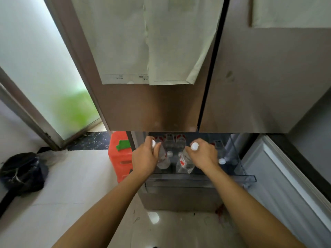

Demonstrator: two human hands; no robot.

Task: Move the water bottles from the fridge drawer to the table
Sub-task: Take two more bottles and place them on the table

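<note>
Over open fridge drawer: left hand curled tight round neck of one water bottle, right hand curled round neck of second bottle. Both bottles upright, bases within drawer. Roughly five more bottles standing behind; exact count unclear.

Both arms reach forward, left hand and right hand curled closed

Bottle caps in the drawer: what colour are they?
White, clearest in the head view on the cap above the right hand.
</note>
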